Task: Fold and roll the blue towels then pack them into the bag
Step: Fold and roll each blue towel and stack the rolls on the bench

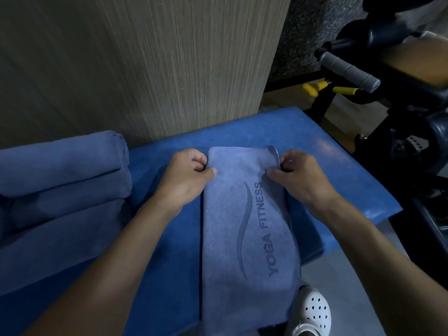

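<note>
A blue towel (pixel 232 221), folded into a long narrow strip and printed "YOGA FITNESS", lies lengthwise on a blue padded surface (pixel 315 151), its near end hanging over the front edge. My left hand (pixel 186 178) pinches the towel's far left corner, thumb on top. My right hand (pixel 295 178) pinches the far right corner, where the edge curls up slightly. No bag is in view.
Several rolled blue towels (pixel 63 180) lie stacked at the left on the same surface. A wood-grain panel (pixel 145 64) stands right behind. Black exercise equipment with a grey handle (pixel 349 69) and yellow parts crowds the right. A white perforated shoe (pixel 312 311) shows below.
</note>
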